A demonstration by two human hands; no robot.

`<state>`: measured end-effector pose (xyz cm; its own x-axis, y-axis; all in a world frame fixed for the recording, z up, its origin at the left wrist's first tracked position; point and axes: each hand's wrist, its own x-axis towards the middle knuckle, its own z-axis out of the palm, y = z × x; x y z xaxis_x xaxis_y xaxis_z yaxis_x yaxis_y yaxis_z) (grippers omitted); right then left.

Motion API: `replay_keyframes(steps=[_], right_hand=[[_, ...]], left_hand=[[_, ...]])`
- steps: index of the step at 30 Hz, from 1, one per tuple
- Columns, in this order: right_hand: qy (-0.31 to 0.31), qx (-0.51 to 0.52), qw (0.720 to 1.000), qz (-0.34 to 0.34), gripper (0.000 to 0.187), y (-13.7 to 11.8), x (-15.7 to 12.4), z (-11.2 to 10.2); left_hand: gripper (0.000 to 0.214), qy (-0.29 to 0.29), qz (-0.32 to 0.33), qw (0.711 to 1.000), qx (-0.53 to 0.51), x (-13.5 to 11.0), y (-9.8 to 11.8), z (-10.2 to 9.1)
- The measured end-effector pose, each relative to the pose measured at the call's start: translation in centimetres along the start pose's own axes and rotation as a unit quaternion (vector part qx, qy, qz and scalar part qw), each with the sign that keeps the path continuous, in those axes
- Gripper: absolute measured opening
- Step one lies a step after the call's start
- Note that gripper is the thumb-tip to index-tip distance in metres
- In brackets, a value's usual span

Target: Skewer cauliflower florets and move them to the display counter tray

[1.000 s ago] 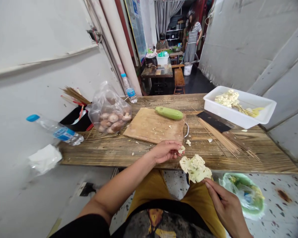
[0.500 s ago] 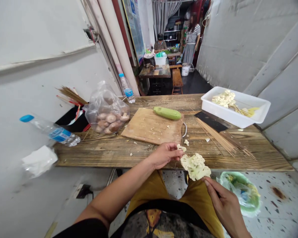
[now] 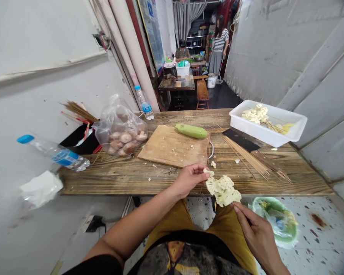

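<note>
My right hand (image 3: pixel 253 233) grips a piece of cauliflower (image 3: pixel 223 190) from below, holding it over my lap at the table's near edge. My left hand (image 3: pixel 189 177) is closed in a pinch on a small floret (image 3: pixel 208 172) at the cauliflower's upper left. A wooden cutting board (image 3: pixel 173 147) lies just beyond my left hand, with a green gourd (image 3: pixel 191 131) on its far edge. Loose bamboo skewers (image 3: pixel 253 158) lie on the table to the right, beside a dark cleaver (image 3: pixel 242 139).
A white tray (image 3: pixel 268 124) with skewered cauliflower stands at the far right. A bag of mushrooms (image 3: pixel 120 131), two water bottles (image 3: pixel 53 152) and a skewer bundle (image 3: pixel 77 110) are on the left. A green-lined bin (image 3: pixel 275 221) sits on the floor. Two people are in the back room.
My left hand's pinched floret has moved back against the cauliflower. The view has shifted slightly, and both hands stay at the table's near edge.
</note>
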<state>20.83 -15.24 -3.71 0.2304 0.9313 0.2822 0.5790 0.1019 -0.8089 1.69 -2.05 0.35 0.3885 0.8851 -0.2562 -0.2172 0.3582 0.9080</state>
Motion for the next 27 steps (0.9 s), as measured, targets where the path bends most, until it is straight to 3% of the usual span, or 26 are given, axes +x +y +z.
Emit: replay_keyframes(steps=[4,13,17,21,27], right_hand=[[0.001,-0.003,1.0,0.008,0.033,0.0,0.0,0.1],[0.0,-0.003,1.0,0.019,0.035,-0.3,0.0,0.0],[-0.008,-0.004,1.0,0.023,0.037,-0.2,-0.3,0.1],[-0.011,-0.003,1.0,0.025,0.034,0.1,-0.5,0.1],[-0.014,-0.001,1.0,0.02,0.032,0.1,-0.5,0.2]], left_hand=[[0.051,-0.004,-0.011,1.0,-0.023,-0.1,0.1,-0.1],[0.028,-0.055,-0.149,0.972,-0.175,0.6,-0.2,-0.9],[0.025,-0.057,-0.15,0.967,-0.2,0.6,-0.4,-0.9],[0.004,-0.043,-0.164,0.955,-0.242,0.6,-0.1,-0.7],[0.008,-0.051,-0.221,0.932,-0.281,0.7,-0.3,-1.2]])
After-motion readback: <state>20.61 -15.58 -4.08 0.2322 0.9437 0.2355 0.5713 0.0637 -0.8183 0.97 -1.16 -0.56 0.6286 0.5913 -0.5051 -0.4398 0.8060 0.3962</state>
